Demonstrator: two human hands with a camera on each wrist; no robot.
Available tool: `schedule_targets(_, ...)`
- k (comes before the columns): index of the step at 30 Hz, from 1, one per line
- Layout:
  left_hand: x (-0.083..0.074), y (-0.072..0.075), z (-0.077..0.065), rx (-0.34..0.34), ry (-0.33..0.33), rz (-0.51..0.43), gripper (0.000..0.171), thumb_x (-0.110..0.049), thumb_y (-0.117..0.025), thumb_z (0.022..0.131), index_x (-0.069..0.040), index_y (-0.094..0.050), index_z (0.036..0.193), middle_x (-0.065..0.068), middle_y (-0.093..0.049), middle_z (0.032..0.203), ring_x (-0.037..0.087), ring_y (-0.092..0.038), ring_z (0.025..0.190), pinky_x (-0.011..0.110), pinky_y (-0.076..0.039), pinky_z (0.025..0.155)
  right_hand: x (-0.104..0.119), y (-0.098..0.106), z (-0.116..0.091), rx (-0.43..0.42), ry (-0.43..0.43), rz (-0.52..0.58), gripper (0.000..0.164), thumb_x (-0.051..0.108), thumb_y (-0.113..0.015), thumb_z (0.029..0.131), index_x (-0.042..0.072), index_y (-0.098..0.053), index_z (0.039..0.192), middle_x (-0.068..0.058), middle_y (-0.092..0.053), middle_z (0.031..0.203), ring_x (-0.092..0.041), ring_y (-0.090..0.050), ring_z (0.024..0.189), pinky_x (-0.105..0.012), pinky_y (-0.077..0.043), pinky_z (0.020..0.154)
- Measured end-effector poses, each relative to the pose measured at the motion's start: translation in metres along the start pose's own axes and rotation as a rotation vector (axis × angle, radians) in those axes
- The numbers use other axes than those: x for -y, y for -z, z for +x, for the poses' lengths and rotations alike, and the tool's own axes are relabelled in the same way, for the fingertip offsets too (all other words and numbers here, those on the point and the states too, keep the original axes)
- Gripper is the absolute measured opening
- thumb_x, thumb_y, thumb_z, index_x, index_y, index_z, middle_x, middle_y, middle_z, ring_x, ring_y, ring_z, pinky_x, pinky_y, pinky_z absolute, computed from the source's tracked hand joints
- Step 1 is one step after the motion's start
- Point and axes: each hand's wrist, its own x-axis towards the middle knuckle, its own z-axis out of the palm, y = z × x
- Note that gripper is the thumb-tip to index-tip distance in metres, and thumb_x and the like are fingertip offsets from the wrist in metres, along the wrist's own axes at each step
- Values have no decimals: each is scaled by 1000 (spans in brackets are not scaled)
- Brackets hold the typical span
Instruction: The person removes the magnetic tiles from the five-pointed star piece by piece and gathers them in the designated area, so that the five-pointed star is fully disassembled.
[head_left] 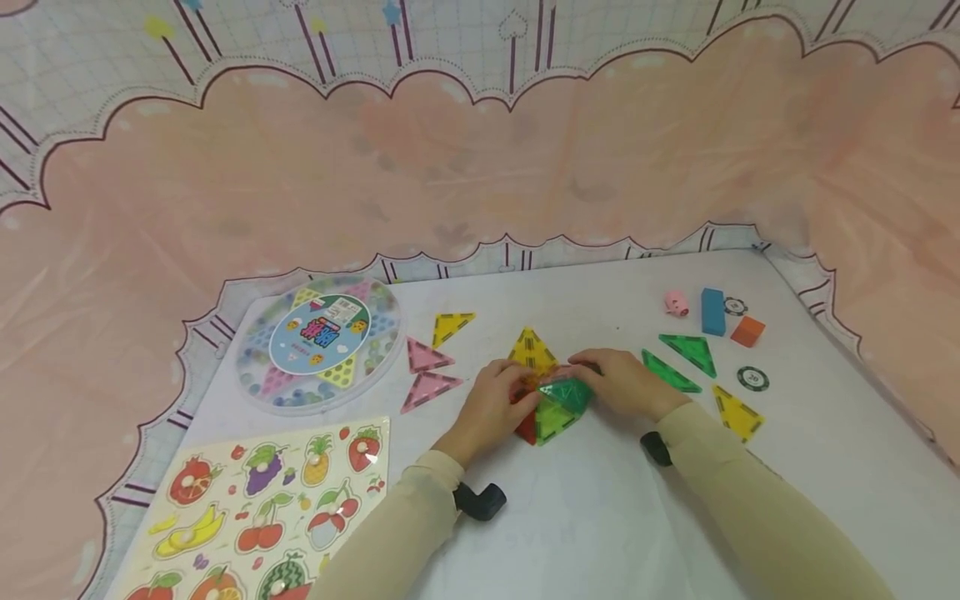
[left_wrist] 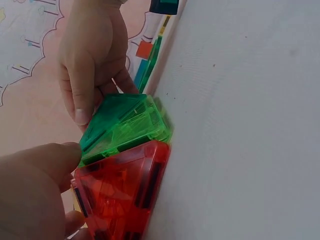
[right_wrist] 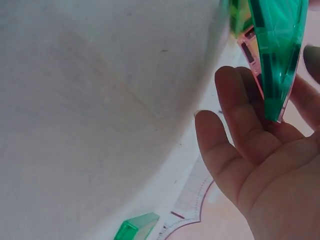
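Observation:
A cluster of translucent triangular magnetic tiles stands between the hands, joined at their edges. In the head view its yellow tile [head_left: 531,348] is at the back, with a light green tile [head_left: 553,422] and dark green tile [head_left: 567,393] in front. My left hand [head_left: 491,408] grips the cluster's left side; in the left wrist view its thumb touches the top edges beside the red tile [left_wrist: 122,192]. My right hand [head_left: 621,382] pinches the right side, where the right wrist view shows a green tile [right_wrist: 280,55] against a pink one. The cluster's inside is hidden.
Left lie pink tiles [head_left: 429,355], a yellow tile [head_left: 452,327], a round marble game box [head_left: 255,375] and a fruit puzzle board [head_left: 292,450]. Right are green tiles [head_left: 692,353], a yellow tile [head_left: 737,412], a pink pig [head_left: 676,303], blue block [head_left: 713,312], orange block [head_left: 747,332] and chip [head_left: 753,378].

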Motion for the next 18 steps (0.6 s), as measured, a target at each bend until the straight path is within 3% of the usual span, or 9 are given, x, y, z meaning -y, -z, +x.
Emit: schedule_targets(18,-2,-6,0,-43,-11,-7,29,-37,-58,85,-21,-59,109,4,-43,119,18,-42,108,36,-37,92,-3,3,3,-16,58,-12,34,37,-46,92,13,-61,111,-1,-59,106,-20,-52,101,-43,-40,89)
